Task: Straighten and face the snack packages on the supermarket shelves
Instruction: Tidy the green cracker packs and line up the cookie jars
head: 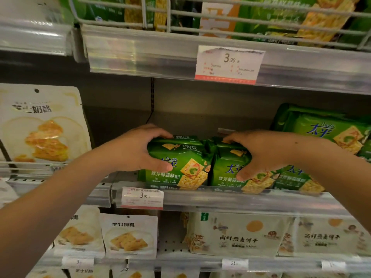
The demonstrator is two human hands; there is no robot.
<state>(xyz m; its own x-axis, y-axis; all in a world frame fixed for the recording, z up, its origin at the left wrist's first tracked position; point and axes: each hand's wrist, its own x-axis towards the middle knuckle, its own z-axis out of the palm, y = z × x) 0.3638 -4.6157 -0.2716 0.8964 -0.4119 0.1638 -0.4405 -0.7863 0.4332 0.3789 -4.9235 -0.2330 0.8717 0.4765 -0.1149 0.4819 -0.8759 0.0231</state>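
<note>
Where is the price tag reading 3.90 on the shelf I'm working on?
On the front rail, lower centre-left, the price tag sits just below the left green cracker pack.

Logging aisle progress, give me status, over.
Left hand grips left green cracker pack; right hand grips its neighbour. Both at shelf edge, facing front. Nothing obstructing.

A white price tag (228, 65) reading 3.90 sits in the clear rail of the upper shelf (140, 55). A smaller price tag (143, 198) with the same figure is clipped below. A wire basket front (170, 17) runs along the top.
</note>
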